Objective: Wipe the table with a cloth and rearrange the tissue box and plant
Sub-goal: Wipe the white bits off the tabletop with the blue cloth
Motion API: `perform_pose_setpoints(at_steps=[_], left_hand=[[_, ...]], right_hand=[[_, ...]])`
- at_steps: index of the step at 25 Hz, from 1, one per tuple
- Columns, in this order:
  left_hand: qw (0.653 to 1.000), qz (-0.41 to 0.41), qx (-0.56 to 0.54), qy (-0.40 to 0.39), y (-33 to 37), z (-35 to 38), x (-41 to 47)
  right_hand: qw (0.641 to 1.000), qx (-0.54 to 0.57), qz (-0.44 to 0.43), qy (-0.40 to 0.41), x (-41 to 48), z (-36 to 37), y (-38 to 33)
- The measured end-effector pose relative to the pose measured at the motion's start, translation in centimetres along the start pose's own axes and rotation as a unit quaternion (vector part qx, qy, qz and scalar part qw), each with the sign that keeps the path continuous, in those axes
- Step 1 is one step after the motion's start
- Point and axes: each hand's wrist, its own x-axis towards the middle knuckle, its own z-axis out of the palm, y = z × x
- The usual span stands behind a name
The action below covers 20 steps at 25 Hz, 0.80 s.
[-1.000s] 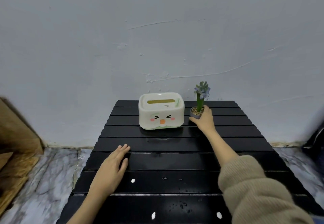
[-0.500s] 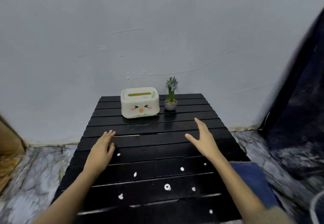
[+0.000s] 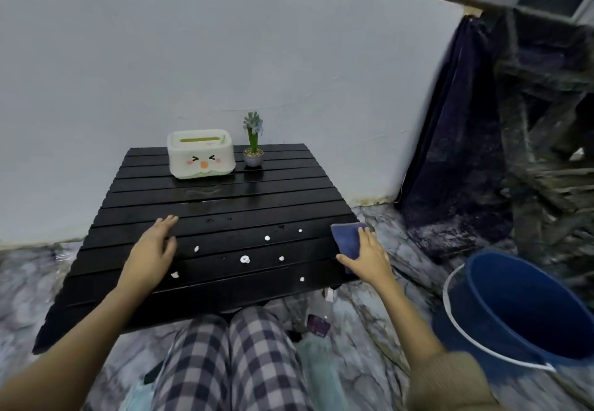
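Observation:
A low black slatted table (image 3: 225, 205) stands against the wall. At its far edge sit a white tissue box (image 3: 201, 153) with a cartoon face and, just to its right, a small potted plant (image 3: 253, 144). Several white blobs (image 3: 245, 259) dot the near slats. My left hand (image 3: 151, 254) lies flat on the table's left side, fingers spread, holding nothing. My right hand (image 3: 369, 258) rests on a blue cloth (image 3: 348, 240) at the table's right edge, fingers laid over it.
A blue bucket (image 3: 527, 307) stands on the marble floor to the right. A spray bottle (image 3: 318, 320) lies on the floor by my checked-trouser knees (image 3: 234, 362). Dark fabric (image 3: 456, 153) and wooden steps fill the right side.
My right hand let go of the plant pot, drew back and came down on the blue cloth at the right edge. The view pulled back and right. My left hand stayed flat.

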Motion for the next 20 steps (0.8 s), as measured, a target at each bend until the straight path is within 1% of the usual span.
perform_pose_setpoints(at_steps=[3,5,7,10,12,16,20], left_hand=[[1.0,-0.005,-0.007,-0.003,0.9,0.3,-0.5],[1.0,-0.008,-0.013,-0.004,1.6,0.3,-0.6],[1.0,-0.001,-0.012,-0.008,1.7,0.4,-0.7],[1.0,0.008,-0.007,-0.004,1.3,0.0,-0.9],[1.0,0.001,-0.001,0.006,0.6,-0.8,-1.3],[0.999,-0.023,0.024,0.018,-1.8,-2.5,-2.0],[0.996,-0.071,0.044,0.008,-4.6,-3.6,-2.7]], right_hand=[[0.999,-0.022,0.026,-0.015,0.1,0.6,0.5],[0.999,-0.026,0.035,-0.009,0.4,0.8,0.2],[0.998,-0.028,0.049,0.023,0.8,1.2,0.0],[0.992,-0.062,0.058,0.096,1.5,2.3,-1.0],[0.988,-0.053,0.062,0.127,2.2,3.0,-2.0],[0.988,0.002,0.002,0.153,2.3,4.4,-4.5],[0.989,0.058,-0.034,0.13,-0.2,6.1,-7.8]])
